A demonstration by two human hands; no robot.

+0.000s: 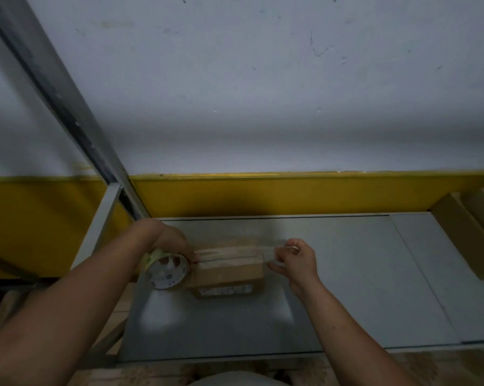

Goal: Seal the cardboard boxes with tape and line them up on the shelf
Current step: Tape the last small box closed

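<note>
The shelf (pixel 346 288) is a flat grey metal sheet, dull and a little smudged, with a seam running front to back towards its right end. Behind it the wall (pixel 263 79) is scuffed white above, with a yellow band (pixel 290 193) running along just over the shelf's back edge. A grey metal upright (pixel 54 79) slants up at the left rear corner.

The cardboard box (pixel 229 274) sits on the left half of the shelf, near the back, its label (pixel 226 289) facing the front edge. The left hand (pixel 174 240) grips the tape roll (pixel 165 271), fingers curled over it, right against the box's left end. A clear strip of tape (pixel 235 250) runs from the roll across the box top, and the right hand (pixel 296 260) pinches its free end between thumb and fingertips just past the box's right end.

Bare metal lies between the box and the front lip, and more stretches right as far as the other cardboard (pixel 463 235) stacked at the far right end.
</note>
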